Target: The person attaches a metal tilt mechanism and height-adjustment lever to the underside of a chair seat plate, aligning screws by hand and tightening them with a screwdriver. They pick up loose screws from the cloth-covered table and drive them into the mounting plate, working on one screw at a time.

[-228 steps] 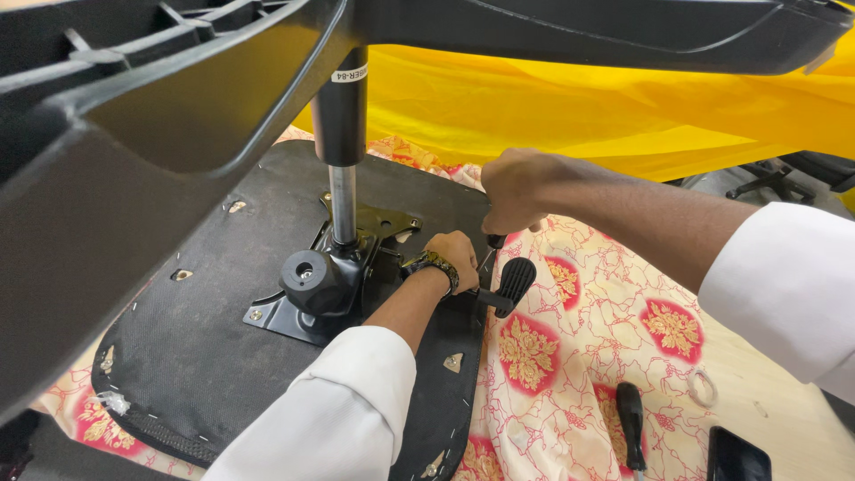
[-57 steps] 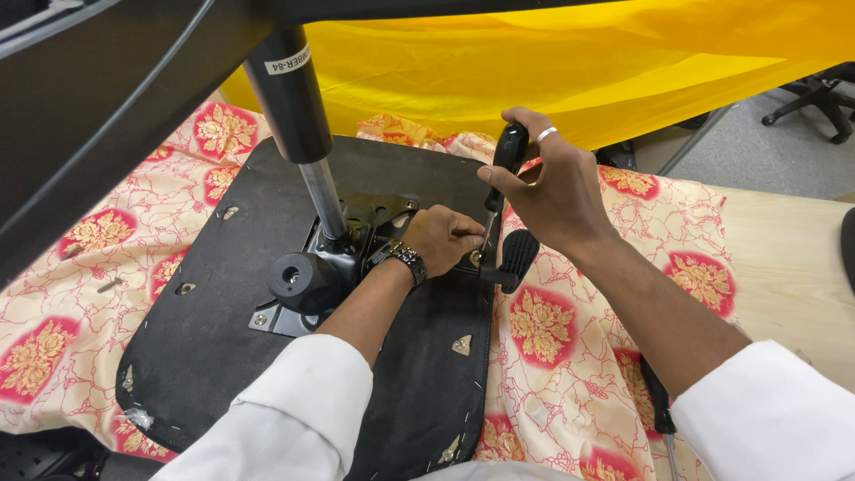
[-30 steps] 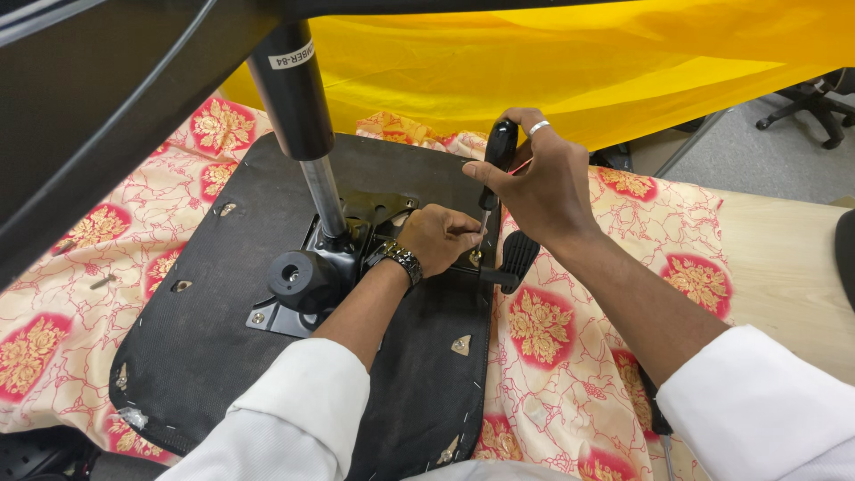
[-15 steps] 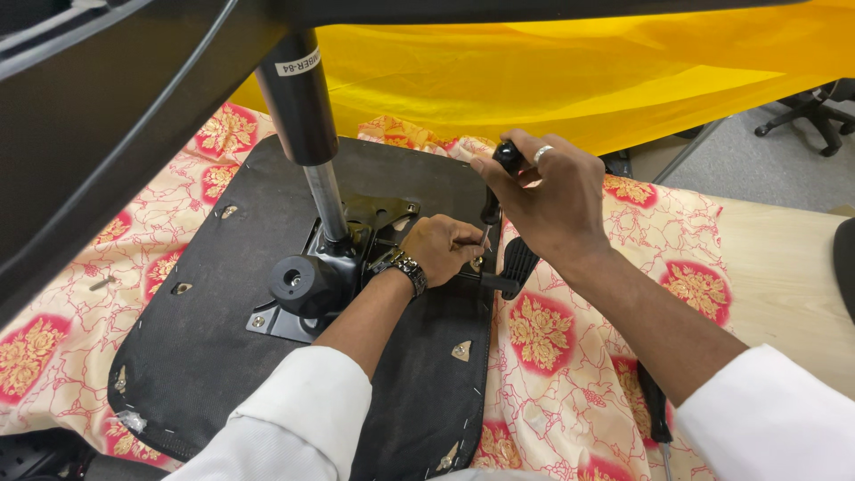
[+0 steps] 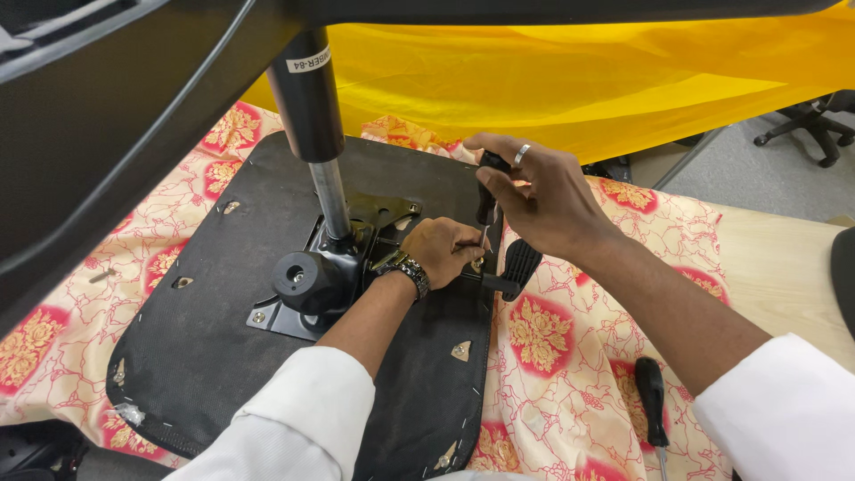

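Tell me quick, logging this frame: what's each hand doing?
Left hand: closed, steadying the screwdriver tip at the seat plate.
Right hand: closed on the screwdriver handle.

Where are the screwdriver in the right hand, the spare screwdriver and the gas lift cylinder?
Held screwdriver [image 5: 486, 191], head view: black handle below the fingers.
Spare screwdriver [image 5: 650, 401], head view: black handle, on the cloth.
Gas lift cylinder [image 5: 307, 98], head view: black upper tube.

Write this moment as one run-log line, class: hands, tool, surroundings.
right hand: grips screwdriver upright | left hand: steadies its tip at metal plate | seat base: upside down on patterned cloth | spare screwdriver: lying on cloth
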